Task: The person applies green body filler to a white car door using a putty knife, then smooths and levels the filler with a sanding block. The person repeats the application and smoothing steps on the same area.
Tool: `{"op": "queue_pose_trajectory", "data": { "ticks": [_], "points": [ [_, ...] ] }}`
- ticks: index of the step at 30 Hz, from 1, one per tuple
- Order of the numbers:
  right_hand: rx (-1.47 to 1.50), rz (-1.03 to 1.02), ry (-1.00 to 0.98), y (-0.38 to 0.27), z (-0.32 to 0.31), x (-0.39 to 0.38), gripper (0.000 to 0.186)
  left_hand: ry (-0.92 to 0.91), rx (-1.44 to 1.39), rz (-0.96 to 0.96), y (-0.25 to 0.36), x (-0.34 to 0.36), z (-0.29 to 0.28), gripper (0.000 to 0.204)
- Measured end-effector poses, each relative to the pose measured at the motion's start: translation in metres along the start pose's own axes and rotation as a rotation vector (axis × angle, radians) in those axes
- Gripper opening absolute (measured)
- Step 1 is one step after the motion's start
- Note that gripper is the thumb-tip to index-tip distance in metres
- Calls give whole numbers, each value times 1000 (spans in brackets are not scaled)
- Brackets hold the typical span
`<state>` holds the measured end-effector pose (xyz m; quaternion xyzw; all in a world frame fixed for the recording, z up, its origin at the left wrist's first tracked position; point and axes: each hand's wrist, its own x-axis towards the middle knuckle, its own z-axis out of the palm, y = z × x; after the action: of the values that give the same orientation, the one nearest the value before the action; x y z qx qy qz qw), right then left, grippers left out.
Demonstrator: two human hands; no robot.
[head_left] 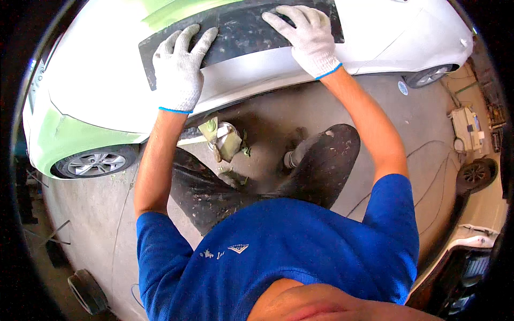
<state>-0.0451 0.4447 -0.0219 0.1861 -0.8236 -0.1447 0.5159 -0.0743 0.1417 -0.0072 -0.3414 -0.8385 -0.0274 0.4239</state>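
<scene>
A dark, scuffed flat sheet (241, 33) lies against the side of a white car (383, 33). On its left part rests my left hand (181, 69) in a white knit glove with a blue cuff edge, fingers spread. My right hand (311, 43), gloved the same way, lies over the sheet's right part with the thumb stretched apart from the fingers. Neither hand is wrapped round anything. Pale green patches show on the bodywork above the sheet and on the fender (80, 140) at the left. The sheet's upper edge is partly cut off by the picture's rim.
Below the car's sill stands a small container (227, 142) with crumpled green masking scraps. A car wheel (96, 161) is at the left. Cables (436, 184) cross the floor at the right, near a beige machine (467, 128). A loose tyre (87, 291) lies lower left; another vehicle (474, 232) stands lower right.
</scene>
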Motion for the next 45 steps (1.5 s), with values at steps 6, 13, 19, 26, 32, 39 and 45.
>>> {"op": "queue_pose_trajectory", "data": {
  "ticks": [6,13,19,26,32,39,45],
  "points": [
    [0,-26,-72,-1,-14,3,61,-17,-101,4,-1,-8,-5,77],
    [-62,2,-73,2,-10,9,70,28,-21,-19,-3,3,-1,78],
    [-12,25,-100,-2,-3,1,65,-4,-63,-46,3,-7,6,78],
    [-18,17,-144,-5,-18,0,69,-43,-71,-22,6,-13,-8,75],
    [-94,-24,-33,6,-11,8,62,54,-29,2,1,0,-5,75],
    [-68,46,-78,-1,-1,-3,75,71,-15,-13,4,-6,15,76],
    [-27,-3,-122,-2,1,-10,66,-29,-84,-58,10,-20,15,77]
  ]
}}
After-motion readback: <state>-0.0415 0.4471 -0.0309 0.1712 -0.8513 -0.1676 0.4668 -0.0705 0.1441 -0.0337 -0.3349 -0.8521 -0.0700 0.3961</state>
